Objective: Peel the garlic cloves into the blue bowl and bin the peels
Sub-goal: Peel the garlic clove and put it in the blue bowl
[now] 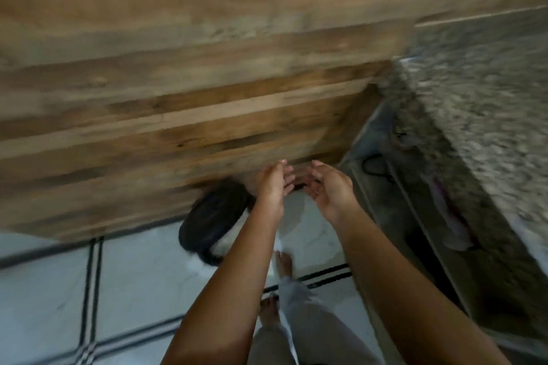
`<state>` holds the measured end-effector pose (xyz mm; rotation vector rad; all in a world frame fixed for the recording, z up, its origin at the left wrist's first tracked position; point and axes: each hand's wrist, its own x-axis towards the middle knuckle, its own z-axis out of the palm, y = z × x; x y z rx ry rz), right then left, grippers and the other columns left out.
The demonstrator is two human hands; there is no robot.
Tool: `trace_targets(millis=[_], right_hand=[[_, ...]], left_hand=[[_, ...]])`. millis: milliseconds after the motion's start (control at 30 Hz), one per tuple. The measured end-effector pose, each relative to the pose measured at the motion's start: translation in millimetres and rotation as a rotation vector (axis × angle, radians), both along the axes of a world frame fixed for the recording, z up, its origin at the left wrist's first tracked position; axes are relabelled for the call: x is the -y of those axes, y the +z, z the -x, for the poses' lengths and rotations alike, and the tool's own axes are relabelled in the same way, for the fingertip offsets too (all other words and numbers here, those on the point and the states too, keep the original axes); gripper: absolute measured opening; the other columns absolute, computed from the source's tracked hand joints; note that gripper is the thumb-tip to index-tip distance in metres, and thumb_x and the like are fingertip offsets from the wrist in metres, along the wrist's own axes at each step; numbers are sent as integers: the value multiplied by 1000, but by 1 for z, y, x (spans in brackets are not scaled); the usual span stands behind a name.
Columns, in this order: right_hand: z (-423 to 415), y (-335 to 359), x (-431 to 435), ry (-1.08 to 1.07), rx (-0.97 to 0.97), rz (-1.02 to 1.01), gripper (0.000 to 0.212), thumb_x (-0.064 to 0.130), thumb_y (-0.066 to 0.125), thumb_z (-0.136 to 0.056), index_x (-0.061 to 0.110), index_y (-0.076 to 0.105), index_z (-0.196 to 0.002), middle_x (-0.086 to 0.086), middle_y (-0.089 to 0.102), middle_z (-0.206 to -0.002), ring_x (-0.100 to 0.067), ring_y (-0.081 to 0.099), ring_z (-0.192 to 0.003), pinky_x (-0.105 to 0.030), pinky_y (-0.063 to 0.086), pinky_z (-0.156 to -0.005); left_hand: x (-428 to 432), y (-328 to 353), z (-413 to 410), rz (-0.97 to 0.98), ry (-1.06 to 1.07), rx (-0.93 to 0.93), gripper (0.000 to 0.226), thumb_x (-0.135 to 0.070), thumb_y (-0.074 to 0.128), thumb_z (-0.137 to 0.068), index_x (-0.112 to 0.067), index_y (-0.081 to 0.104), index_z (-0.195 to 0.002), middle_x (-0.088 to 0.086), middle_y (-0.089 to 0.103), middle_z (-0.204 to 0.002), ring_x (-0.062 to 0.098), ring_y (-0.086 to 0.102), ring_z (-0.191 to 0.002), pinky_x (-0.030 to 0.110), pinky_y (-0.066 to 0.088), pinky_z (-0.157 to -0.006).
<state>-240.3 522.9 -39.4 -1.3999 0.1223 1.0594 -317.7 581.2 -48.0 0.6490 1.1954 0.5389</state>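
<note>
Both bare forearms, left hand [274, 184] and right hand [329, 190] cupped — each grip apart, empty — above black bin [212, 222].

A dark round bin [212, 218] stands blurred on the floor below wooden cabinets.

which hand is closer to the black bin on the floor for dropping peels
Left. The left hand hangs almost beside the black bin; the right hand is farther, toward the granite counter.
</note>
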Motion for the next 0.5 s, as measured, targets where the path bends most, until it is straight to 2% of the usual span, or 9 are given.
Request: trace_targets(millis=[67,200,300,400,500], right_hand=[[-30,27,36,-163,25,-27,16,10,46,-95,10,57,-107,-4,62,-83,-18,59,-70,-29,48,-67],[-88,69,129,-471,81,-108,12,10,46,-95,10,56,-103,-4,59,-78,-17,55,-63,-27,44,-58],[-120,89,210,-657,104,-144,11,16,48,-95,15,58,-91,-1,61,-83,-15,56,-66,-26,45,-59],[-140,103,297,-848,146,-174,9,16,50,-94,13,58,-94,-2,61,-84,-16,57,-69,-26,46,-60],[-150,111,385,-1004,206,-169,8,15,52,-93,11,59,-95,-4,61,-83,-17,57,-68,-28,47,-62]], left_hand=[[24,26,-38,-29,-141,59,14,-20,42,-98,-17,56,-97,-3,58,-84,10,56,-73,23,44,-66],[90,71,-112,-117,-410,124,17,-18,48,-95,-20,55,-80,-2,59,-77,11,54,-64,23,42,-60],[160,99,-162,-181,-610,187,15,-17,49,-95,-19,56,-81,-2,59,-75,10,54,-61,21,42,-54],[244,114,-198,-194,-806,258,16,-17,46,-97,-18,56,-84,-1,59,-76,10,53,-58,18,43,-47],[326,121,-222,-202,-976,311,15,-18,46,-97,-15,56,-86,0,61,-78,11,54,-60,21,42,-52]])
